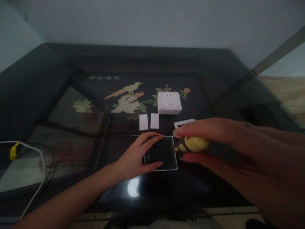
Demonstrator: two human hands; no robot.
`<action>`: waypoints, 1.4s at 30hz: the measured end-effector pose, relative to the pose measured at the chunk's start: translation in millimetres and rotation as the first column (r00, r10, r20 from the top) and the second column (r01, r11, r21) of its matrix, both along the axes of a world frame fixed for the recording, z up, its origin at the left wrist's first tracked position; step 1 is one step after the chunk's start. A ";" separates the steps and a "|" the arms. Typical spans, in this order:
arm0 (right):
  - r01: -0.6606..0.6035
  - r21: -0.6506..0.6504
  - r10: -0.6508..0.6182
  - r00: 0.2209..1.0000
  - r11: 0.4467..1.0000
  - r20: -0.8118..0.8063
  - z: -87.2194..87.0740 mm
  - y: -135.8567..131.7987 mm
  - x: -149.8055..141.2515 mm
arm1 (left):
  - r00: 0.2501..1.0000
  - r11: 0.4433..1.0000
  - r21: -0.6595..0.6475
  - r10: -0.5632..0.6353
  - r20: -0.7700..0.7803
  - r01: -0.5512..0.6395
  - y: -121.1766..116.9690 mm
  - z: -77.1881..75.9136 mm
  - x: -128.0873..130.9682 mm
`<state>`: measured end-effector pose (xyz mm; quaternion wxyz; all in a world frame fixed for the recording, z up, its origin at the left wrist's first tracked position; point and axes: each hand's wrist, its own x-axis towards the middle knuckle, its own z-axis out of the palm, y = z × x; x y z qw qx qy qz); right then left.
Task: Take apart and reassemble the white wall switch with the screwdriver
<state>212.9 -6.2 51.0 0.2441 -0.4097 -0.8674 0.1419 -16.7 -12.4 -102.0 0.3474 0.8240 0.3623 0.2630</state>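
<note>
My left hand [143, 154] grips a white-edged switch panel [164, 156] on the glossy dark table, fingers on its far edge and thumb at the near side. Its face is off, and a black interior with two slots shows. At its right edge, my right hand [221, 149] curls its thumb and fingers around a yellow-and-black handle, which looks like a screwdriver [196, 144]. The handle points toward the screw spot on the panel's right side; whether its tip touches is too dark to tell. Beyond my right fingertips lies a white frame [184, 122], partly covered by them.
Two small white plates [143, 122] lie side by side beyond the panel. Behind them stands a white socket box [169, 102]. A white cable [42, 159] with a yellow tag [13, 151] runs along the left. The table [114, 127] carries a bird-and-flower picture, and a wall rises behind it.
</note>
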 end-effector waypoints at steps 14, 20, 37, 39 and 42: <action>0.094 0.302 -0.078 0.995 0.949 -0.066 -8.1 -1.4 -3.3 | 1.000 0.999 -0.045 -0.001 -0.006 0.001 0.0 -0.1 -0.5; -0.021 0.178 0.028 0.999 0.984 -0.038 -0.4 2.0 3.9 | 1.000 0.999 -0.036 -0.014 -0.015 0.013 1.4 -0.1 -0.9; -0.025 0.064 0.027 0.999 0.998 -0.024 -0.8 6.3 12.1 | 1.000 0.999 -0.047 -0.011 -0.016 0.011 0.8 2.7 -1.2; -0.069 0.051 0.069 0.998 0.996 -0.011 -1.9 7.0 14.3 | 1.000 0.999 -0.039 -0.005 -0.023 0.005 0.5 1.5 -1.4; -0.031 0.144 0.041 0.997 0.989 -0.067 -7.0 7.2 9.3 | 1.000 1.000 -0.027 -0.005 -0.019 0.005 0.2 0.1 -2.0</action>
